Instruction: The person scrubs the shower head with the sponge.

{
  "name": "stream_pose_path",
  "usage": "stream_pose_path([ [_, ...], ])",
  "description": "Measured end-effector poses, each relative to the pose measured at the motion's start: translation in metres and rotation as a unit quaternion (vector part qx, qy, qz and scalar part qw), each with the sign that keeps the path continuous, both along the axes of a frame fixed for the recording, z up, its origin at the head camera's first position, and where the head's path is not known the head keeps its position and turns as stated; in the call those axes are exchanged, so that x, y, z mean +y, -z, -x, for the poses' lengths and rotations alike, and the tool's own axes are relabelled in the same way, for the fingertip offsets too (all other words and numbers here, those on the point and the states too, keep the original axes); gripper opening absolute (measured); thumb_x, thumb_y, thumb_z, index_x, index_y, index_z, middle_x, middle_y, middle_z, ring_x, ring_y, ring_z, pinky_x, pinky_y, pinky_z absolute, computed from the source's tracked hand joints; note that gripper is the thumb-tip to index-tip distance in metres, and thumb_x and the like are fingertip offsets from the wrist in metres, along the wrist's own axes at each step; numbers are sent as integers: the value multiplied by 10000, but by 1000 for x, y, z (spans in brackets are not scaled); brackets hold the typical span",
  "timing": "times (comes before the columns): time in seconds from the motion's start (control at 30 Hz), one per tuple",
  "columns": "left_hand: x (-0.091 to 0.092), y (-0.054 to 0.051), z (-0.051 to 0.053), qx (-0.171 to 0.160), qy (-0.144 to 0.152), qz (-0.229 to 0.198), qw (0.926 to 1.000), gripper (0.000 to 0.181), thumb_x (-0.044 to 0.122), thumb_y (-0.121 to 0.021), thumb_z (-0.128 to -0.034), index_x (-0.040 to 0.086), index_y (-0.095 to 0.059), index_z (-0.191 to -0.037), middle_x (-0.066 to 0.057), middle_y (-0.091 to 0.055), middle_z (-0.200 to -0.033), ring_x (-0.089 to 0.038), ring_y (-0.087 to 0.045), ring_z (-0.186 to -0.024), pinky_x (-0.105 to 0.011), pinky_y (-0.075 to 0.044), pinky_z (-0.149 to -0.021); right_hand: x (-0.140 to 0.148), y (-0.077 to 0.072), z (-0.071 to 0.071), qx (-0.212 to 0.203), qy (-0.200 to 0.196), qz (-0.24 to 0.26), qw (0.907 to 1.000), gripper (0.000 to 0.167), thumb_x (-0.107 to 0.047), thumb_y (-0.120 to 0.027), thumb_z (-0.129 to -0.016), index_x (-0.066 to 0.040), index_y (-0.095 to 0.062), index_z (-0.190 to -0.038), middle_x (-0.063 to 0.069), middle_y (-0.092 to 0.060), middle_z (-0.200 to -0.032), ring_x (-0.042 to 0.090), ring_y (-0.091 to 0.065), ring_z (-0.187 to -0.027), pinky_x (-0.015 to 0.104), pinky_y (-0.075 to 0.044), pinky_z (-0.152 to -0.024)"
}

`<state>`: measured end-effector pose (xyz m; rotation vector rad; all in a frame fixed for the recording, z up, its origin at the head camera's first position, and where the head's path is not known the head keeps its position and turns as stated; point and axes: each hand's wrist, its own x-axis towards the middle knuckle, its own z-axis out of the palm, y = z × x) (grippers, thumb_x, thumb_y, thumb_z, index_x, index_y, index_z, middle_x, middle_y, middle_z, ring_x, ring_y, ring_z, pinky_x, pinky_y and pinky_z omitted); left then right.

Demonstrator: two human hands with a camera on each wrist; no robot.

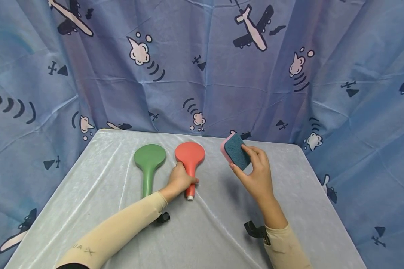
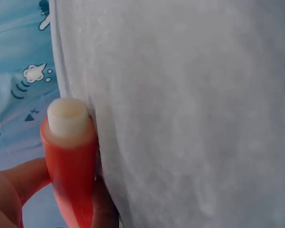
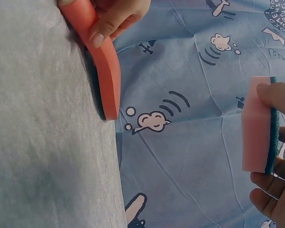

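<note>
Left hand (image 1: 180,178) gripping a red paddle (image 1: 190,152), right hand (image 1: 258,181) pinching a sponge (image 1: 237,152).
The left forearm (image 1: 121,228) slants inward (hiding the green paddle's (image 1: 149,157) handle end), its hand round the red handle, low over the table (image 1: 316,209); the right hand reaches up, sponge raised between thumb and fingers.

Green round-headed paddle (image 1: 150,156) lying on the bench (image 1: 299,175), handle toward the near side, pale creased cloth (image 1: 212,239) as covering, blue curtain (image 1: 175,37) behind, printed with aeroplanes (image 1: 254,33) and clouds (image 1: 140,54).
</note>
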<state>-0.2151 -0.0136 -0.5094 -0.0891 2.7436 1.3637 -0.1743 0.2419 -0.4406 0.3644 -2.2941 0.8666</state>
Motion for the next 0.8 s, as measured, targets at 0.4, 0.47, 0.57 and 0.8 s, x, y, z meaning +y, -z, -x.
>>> stream_pose_path([
  [0.4,-22,0,0,131,-301,-464,9984,674,-12,-767,-754,-47,-574,-1399,-187,-695,-1235,-267,-659,-999,-393,-549,-914,-2,3,1,-52,-37,-51,10000,724,-262,-912,-776,-92,-607,-1410,177,-559,-1347,337,-517,-1239,507,-496,-935],
  [0.47,-26,0,0,125,-326,-686,9970,671,-45,-741,-757,-45,-569,-1406,-193,-683,-1269,-273,-641,-1043,-384,-555,-906,-2,3,1,-41,-43,-57,10000,726,-263,-913,-774,-89,-607,-1409,179,-559,-1347,338,-519,-1237,508,-500,-932],
  [0.57,-29,-1,-1,38,-299,-1081,9937,679,-81,-713,-752,-37,-563,-1414,-196,-677,-1276,-276,-641,-1049,-335,-572,-847,-2,4,1,-40,-48,-56,10000,725,-263,-914,-773,-90,-608,-1408,177,-559,-1348,335,-519,-1238,510,-500,-933],
  [0.8,-31,-9,-4,72,-217,-1635,9863,670,-100,-735,-711,-10,-601,-1361,-157,-685,-1219,-250,-640,-1035,-306,-562,-824,-4,5,2,-84,-66,-78,9999,721,-267,-918,-773,-90,-612,-1402,172,-558,-1347,322,-521,-1229,496,-512,-921],
])
